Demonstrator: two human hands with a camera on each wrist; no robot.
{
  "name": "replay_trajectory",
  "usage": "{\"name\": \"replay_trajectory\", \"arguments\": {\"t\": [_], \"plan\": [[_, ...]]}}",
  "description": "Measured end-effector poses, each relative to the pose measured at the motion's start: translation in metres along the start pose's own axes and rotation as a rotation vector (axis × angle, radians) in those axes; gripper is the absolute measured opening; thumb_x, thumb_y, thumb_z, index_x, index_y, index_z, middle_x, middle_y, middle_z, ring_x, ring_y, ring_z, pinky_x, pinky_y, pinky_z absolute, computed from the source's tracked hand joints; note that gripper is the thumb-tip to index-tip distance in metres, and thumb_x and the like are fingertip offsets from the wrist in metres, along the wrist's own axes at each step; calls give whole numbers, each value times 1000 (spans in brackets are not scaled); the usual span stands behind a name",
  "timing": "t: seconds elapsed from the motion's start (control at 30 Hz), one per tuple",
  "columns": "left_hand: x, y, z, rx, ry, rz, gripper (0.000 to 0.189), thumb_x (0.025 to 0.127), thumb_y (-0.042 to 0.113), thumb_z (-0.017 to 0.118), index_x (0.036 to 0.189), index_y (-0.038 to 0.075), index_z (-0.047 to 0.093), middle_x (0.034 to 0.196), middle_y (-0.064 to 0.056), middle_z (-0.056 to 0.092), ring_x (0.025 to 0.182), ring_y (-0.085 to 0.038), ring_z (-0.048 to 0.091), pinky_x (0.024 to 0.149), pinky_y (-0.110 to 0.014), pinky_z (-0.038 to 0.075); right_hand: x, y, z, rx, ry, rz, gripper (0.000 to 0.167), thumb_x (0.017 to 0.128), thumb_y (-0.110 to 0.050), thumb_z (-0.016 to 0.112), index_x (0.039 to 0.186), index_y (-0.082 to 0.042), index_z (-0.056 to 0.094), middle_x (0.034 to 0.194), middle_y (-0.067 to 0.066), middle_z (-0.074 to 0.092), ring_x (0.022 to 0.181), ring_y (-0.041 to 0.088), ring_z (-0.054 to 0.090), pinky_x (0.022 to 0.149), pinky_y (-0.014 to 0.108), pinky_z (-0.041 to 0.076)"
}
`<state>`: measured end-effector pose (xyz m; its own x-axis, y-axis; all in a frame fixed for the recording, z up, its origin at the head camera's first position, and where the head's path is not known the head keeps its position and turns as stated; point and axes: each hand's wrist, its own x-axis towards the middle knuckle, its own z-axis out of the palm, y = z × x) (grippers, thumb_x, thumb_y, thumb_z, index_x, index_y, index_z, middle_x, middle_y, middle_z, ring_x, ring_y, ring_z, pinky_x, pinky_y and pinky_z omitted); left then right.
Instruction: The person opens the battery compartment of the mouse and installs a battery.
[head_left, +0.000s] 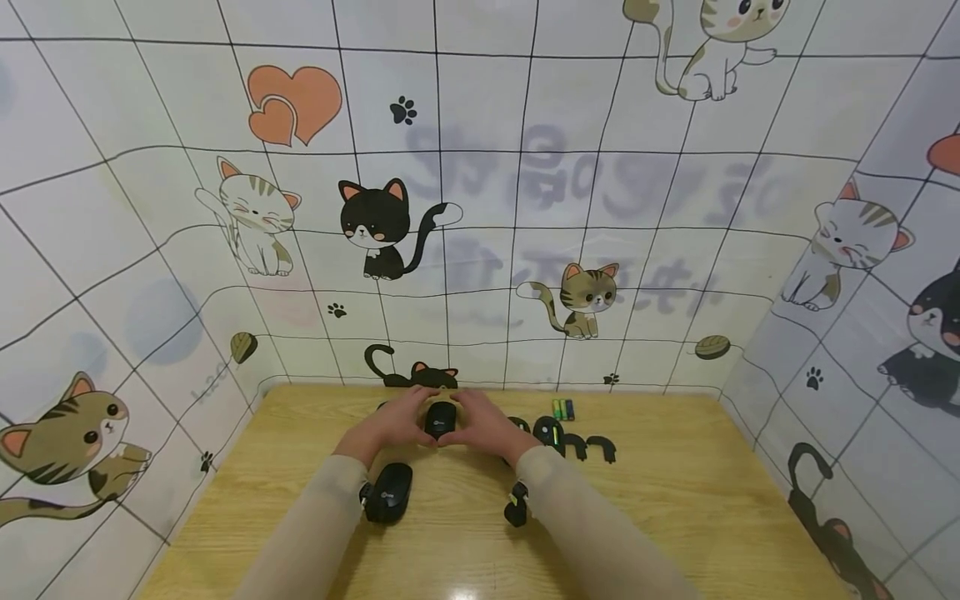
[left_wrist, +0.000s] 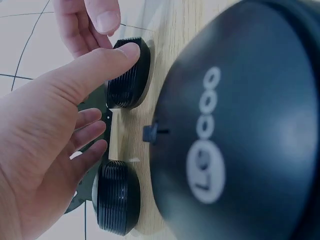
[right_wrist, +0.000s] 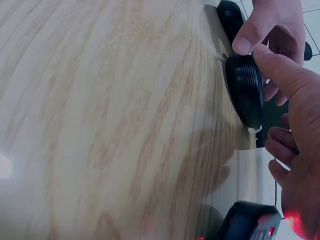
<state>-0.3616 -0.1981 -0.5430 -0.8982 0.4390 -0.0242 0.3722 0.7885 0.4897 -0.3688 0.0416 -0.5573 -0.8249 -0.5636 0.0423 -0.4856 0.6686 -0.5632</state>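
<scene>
A black computer mouse (head_left: pixel 440 419) lies near the back of the table, framed by both hands. My left hand (head_left: pixel 384 427) holds it from the left; in the left wrist view its thumb rests on the ribbed end of the mouse (left_wrist: pixel 131 80). From the right, my right hand (head_left: pixel 486 427) grips the same mouse, its thumb tip on the ribbed part (right_wrist: pixel 248 82) in the right wrist view. The two thumbs nearly meet at the near end, and the index fingers curve around toward the far end. The mouse's far side is partly hidden from the wrist views.
A second black mouse (head_left: pixel 392 493) sits beside the left forearm. Another ribbed black mouse (left_wrist: pixel 118 197) is behind the left hand. Right of the right hand are opened black mouse parts (head_left: pixel 549 432), curved black covers (head_left: pixel 601 447) and several small batteries (head_left: pixel 563 409). A cat-print wall stands behind.
</scene>
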Motion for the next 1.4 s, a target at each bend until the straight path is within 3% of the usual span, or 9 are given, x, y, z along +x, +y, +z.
{"name": "replay_trajectory", "arguments": {"t": [0.2, 0.47, 0.67, 0.7, 0.83, 0.93, 1.17, 1.4], "plan": [[0, -4, -1, 7, -12, 17, 104, 80, 31, 103, 165, 4, 48, 165, -19, 51, 151, -40, 51, 120, -58, 47, 7, -7, 1, -18, -15, 15, 98, 90, -48, 94, 163, -1, 48, 166, 20, 49, 156, 38, 44, 127, 52, 40], [4, -10, 2, -1, -7, 114, 99, 77, 20, 104, 158, -7, 52, 156, -23, 59, 145, -42, 56, 120, -57, 47, 11, -6, 6, -27, -13, -40, 80, 83, -36, 101, 146, -2, 64, 135, 12, 69, 129, 31, 63, 114, 46, 52], [4, -9, 5, 2, -2, 139, 84, 77, 16, 103, 148, 0, 62, 145, -16, 68, 137, -38, 62, 117, -56, 50, 14, -2, 11, -43, 7, -69, 74, 82, -35, 101, 140, -2, 69, 131, 13, 70, 126, 31, 63, 112, 46, 53], [4, -8, 5, 1, -3, 141, 81, 77, 16, 103, 147, 1, 64, 143, -14, 69, 135, -37, 63, 116, -56, 50, 18, 7, 16, -52, 23, -95, 77, 81, -40, 101, 140, -4, 69, 132, 13, 70, 126, 30, 63, 112, 44, 53], [5, -8, 5, 18, -14, 120, 79, 80, 17, 101, 148, 4, 65, 144, -12, 69, 135, -35, 63, 115, -53, 51, 17, 5, 15, -60, 38, -118, 74, 80, -40, 101, 136, -2, 71, 127, 13, 70, 121, 30, 64, 110, 44, 54], [4, -7, 5, 23, -18, 95, 80, 81, 20, 100, 150, 5, 63, 146, -12, 68, 137, -35, 62, 116, -53, 51, 13, -7, 8, -65, 24, -88, 71, 81, -35, 101, 136, -1, 71, 127, 14, 69, 121, 31, 64, 109, 45, 55], [1, -6, 4, 27, 19, 67, 85, 80, 29, 101, 153, 8, 62, 154, -12, 63, 143, -36, 59, 118, -54, 50, 9, -10, 3, -81, 10, -72, 79, 84, -40, 99, 147, -5, 66, 136, 13, 65, 128, 30, 60, 112, 44, 53], [-6, 1, 0, 7, 75, 84, 88, 82, 35, 99, 157, 11, 59, 155, -9, 58, 138, -34, 62, 112, -57, 54, 0, -11, -10, -37, -18, -23, 91, 90, -48, 93, 163, -11, 53, 163, 15, 53, 152, 35, 48, 123, 53, 45]]}}
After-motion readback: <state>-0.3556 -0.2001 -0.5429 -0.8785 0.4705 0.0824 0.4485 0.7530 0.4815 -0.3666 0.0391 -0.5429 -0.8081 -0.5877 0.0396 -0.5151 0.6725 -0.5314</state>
